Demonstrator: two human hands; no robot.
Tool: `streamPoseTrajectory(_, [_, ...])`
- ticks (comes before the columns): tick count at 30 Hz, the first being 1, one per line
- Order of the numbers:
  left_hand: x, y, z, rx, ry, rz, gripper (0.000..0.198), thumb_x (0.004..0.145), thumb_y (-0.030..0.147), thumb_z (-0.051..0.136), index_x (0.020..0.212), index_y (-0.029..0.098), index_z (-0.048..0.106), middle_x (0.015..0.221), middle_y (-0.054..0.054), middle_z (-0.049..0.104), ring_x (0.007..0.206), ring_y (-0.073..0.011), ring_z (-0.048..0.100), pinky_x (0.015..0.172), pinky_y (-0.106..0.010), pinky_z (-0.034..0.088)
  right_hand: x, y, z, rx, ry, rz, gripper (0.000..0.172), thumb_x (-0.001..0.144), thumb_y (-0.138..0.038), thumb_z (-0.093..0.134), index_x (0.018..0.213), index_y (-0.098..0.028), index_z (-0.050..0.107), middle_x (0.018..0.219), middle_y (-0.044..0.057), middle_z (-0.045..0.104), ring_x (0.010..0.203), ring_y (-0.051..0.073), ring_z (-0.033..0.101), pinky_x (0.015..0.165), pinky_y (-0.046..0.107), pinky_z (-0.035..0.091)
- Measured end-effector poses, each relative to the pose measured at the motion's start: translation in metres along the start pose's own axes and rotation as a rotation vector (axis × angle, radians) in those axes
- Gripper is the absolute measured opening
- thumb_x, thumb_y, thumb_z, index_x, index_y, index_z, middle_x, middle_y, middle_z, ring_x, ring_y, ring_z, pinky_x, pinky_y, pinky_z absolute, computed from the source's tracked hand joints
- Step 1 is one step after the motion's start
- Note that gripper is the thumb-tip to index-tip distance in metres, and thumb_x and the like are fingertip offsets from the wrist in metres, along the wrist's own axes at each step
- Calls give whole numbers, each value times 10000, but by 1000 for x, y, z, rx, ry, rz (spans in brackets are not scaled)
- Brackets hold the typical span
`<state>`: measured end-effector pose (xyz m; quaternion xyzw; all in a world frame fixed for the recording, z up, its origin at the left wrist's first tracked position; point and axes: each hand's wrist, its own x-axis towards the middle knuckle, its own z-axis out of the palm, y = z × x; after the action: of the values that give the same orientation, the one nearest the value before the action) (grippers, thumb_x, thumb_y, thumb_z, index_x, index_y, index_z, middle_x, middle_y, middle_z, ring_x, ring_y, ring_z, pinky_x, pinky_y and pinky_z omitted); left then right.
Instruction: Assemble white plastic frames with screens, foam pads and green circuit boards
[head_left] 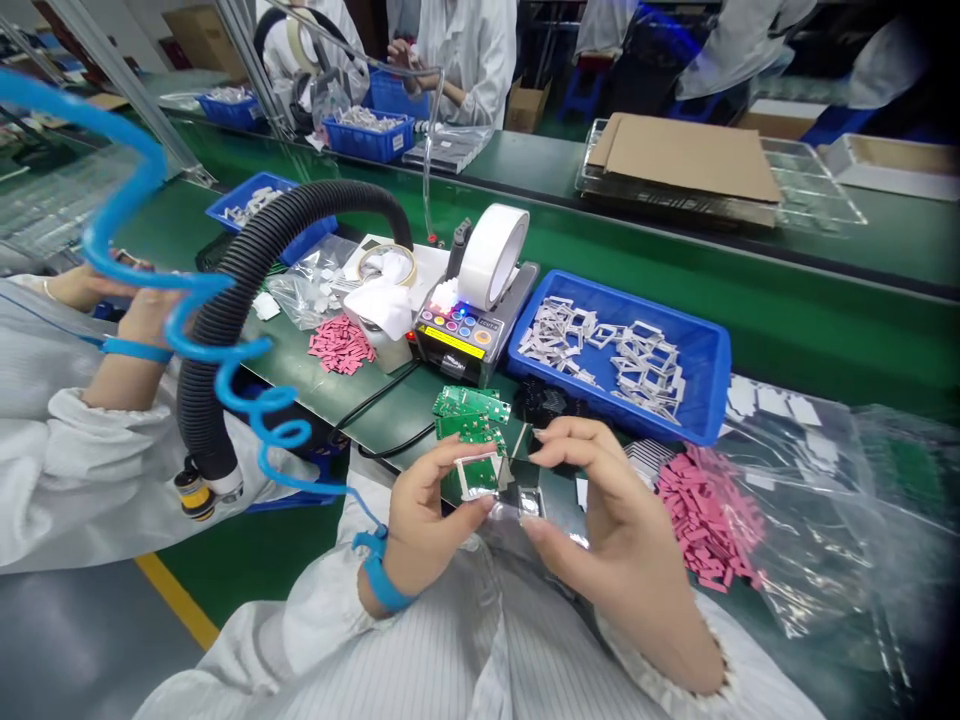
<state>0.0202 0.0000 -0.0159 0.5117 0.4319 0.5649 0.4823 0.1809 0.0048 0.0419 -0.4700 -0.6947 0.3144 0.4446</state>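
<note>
My left hand, with a blue strap at its wrist, pinches a small white rectangular plastic frame between thumb and fingers. Close beside it, the thumb and forefinger of my right hand are bent round a small dark, glossy rectangular piece; its kind is unclear. Just beyond the frame, several green circuit boards lie overlapping on the bench. A heap of pink strips lies right of my right hand, partly under clear plastic. Behind it stands a blue tray of loose white frames.
A tape dispenser carries a white tape roll. Left are a black ribbed hose, a coiled blue cord and more pink strips. A co-worker's hands are at far left. Cardboard lies behind.
</note>
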Motion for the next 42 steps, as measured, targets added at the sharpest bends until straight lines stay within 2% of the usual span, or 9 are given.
streamPoseTrajectory(6, [3,-10,12,42,175,284,380,646,115,746,998,241,675,994,-50,749,941,-193,662,872,-351,503,0,1,27,11,75,43,266,718,-181,645,923,-249,490,1128,65,479,1094,213,493,897,369,434])
streamPoseTrajectory(14, [2,-14,20,-100,339,187,372,629,93,757,960,245,682,1024,-34,727,1027,-198,644,866,-335,527,5,9,45,39,104,67,262,721,-161,628,906,-240,460,1129,62,503,1100,215,509,917,395,414])
streamPoseTrajectory(17, [0,-17,21,-198,372,38,362,612,103,776,928,256,686,1024,-11,723,1003,-180,645,878,-307,504,6,8,46,10,54,91,275,731,-187,644,925,-235,456,1124,68,520,1105,221,514,914,396,423])
streamPoseTrajectory(21, [1,-20,18,-504,183,-336,283,671,247,759,943,239,680,931,-8,721,845,-141,650,777,-261,509,-3,18,21,-121,-28,52,419,768,-323,672,1108,-218,449,1170,101,536,1117,231,515,888,375,446])
streamPoseTrajectory(27, [2,-23,4,-767,-166,-688,334,774,372,651,1047,180,675,865,-47,668,879,-170,593,805,-317,480,-48,78,-47,-744,-174,132,192,845,-332,596,999,-220,625,993,72,644,890,247,566,763,399,404])
streamPoseTrajectory(30, [-1,-22,4,-757,-280,-731,374,764,395,659,1058,165,682,834,-52,660,830,-170,589,788,-319,462,-62,104,-54,-905,-194,218,272,781,-301,670,1036,-207,667,999,109,631,875,288,534,739,428,387])
streamPoseTrajectory(35, [-2,-20,10,-704,-448,-737,446,677,420,741,1024,144,693,816,-58,683,785,-155,601,759,-279,433,-59,118,-48,-824,-191,246,207,739,-239,701,945,-225,696,943,103,621,865,292,531,729,433,394])
streamPoseTrajectory(38, [-2,-20,8,-658,-459,-712,427,660,419,755,991,155,697,837,-66,694,813,-167,612,790,-292,437,-52,115,-56,-684,-192,240,40,781,-256,653,781,-220,670,888,68,617,829,239,560,727,397,434])
streamPoseTrajectory(42, [-3,-17,7,-611,-428,-626,399,651,432,757,967,193,711,1028,-107,680,962,-227,616,891,-372,446,-41,90,-62,-363,-111,294,157,862,-345,557,786,-208,573,739,19,594,670,151,585,608,288,489])
